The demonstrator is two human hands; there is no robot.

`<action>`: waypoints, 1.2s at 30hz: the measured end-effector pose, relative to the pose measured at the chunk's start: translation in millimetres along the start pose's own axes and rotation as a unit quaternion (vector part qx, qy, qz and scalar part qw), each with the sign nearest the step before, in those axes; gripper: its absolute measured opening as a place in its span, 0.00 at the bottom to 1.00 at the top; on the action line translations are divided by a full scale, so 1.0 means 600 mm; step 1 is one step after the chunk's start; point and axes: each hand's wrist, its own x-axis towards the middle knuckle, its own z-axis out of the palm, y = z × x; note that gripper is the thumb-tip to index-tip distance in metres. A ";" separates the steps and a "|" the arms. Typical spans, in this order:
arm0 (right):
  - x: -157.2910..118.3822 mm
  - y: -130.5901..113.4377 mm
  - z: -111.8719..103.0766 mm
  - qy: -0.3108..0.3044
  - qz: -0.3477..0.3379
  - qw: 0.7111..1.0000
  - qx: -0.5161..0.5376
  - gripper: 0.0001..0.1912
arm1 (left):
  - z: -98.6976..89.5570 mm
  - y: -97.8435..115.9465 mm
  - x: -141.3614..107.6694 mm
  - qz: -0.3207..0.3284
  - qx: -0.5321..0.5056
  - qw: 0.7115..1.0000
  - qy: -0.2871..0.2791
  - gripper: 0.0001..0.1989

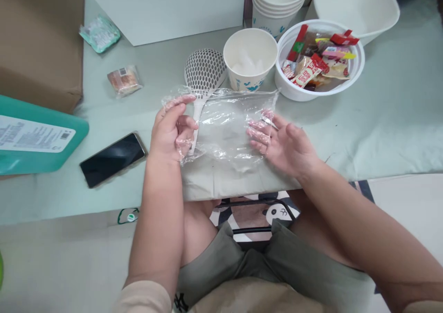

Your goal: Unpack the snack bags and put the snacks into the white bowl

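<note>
A clear plastic bag [226, 131] is spread between my two hands above the front part of the table. My left hand [173, 131] has its fingers curled at the bag's left end, gripping the thin film. My right hand [285, 144] is palm up at the other end, its fingers stretched and apart, with the film lying over the fingertips. A pale perforated skimmer [205, 68] lies behind the bag; its handle shows partly through the film. Just beyond the bag stands a paper cup [251, 66] with something whitish and translucent inside.
A white bowl [358, 75] of wrapped snacks, stacked paper cups [277, 11] and a white square container [367, 8] stand at the back right. Leftward are a phone [113, 160], a green jug [65, 140], a wrapped snack [124, 81], a tissue pack [100, 32] and a cardboard box [39, 36].
</note>
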 end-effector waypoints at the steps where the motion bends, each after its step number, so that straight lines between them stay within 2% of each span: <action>1: -0.001 0.003 0.004 -0.021 0.015 1.000 -0.005 0.33 | 0.001 -0.002 0.001 -0.001 0.002 1.000 0.002 0.12; 4: -0.002 0.007 0.006 -0.055 0.057 0.995 -0.064 0.27 | 0.002 -0.008 0.005 0.011 0.017 1.000 0.011 0.13; 7: -0.004 0.000 0.000 -0.047 0.072 0.988 -0.129 0.17 | -0.002 -0.010 0.009 0.005 0.011 1.000 0.009 0.16; 11: -0.004 -0.015 -0.009 0.040 0.014 0.991 -0.125 0.12 | -0.002 -0.008 0.002 -0.042 0.022 0.999 -0.014 0.21; 13: -0.002 -0.019 -0.012 0.079 0.003 0.991 -0.108 0.11 | 0.004 -0.006 -0.004 -0.058 0.065 0.995 -0.037 0.18; 17: 0.002 -0.017 -0.020 0.099 -0.018 0.989 -0.111 0.16 | 0.012 -0.007 -0.008 -0.040 0.075 0.996 -0.017 0.11; 21: -0.002 -0.014 -0.031 0.110 -0.116 0.970 -0.183 0.30 | 0.007 -0.014 0.000 0.012 0.027 1.000 -0.008 0.16; 24: -0.007 -0.015 -0.037 0.118 -0.185 0.947 -0.235 0.30 | 0.004 -0.016 0.001 0.078 0.009 0.997 -0.020 0.26; 26: -0.010 -0.016 -0.041 0.113 -0.215 0.936 -0.256 0.25 | 0.003 -0.017 -0.001 0.107 0.012 0.993 -0.044 0.33; 27: -0.010 -0.017 -0.042 0.107 -0.229 0.930 -0.266 0.24 | 0.003 -0.017 -0.002 0.112 0.016 0.992 -0.059 0.32; 29: -0.012 -0.019 -0.045 0.083 -0.242 0.921 -0.294 0.23 | 0.005 -0.017 -0.005 0.117 0.025 0.990 -0.077 0.22; 31: -0.014 -0.020 -0.047 0.048 -0.235 0.915 -0.325 0.27 | 0.006 -0.019 -0.006 0.126 0.034 0.989 -0.064 0.14; 33: -0.017 -0.020 -0.046 0.009 -0.217 0.913 -0.346 0.31 | 0.008 -0.020 -0.006 0.135 0.042 0.989 -0.035 0.11; 36: -0.019 -0.020 -0.041 -0.020 -0.206 0.908 -0.365 0.26 | 0.006 -0.020 -0.005 0.145 0.039 0.989 -0.010 0.12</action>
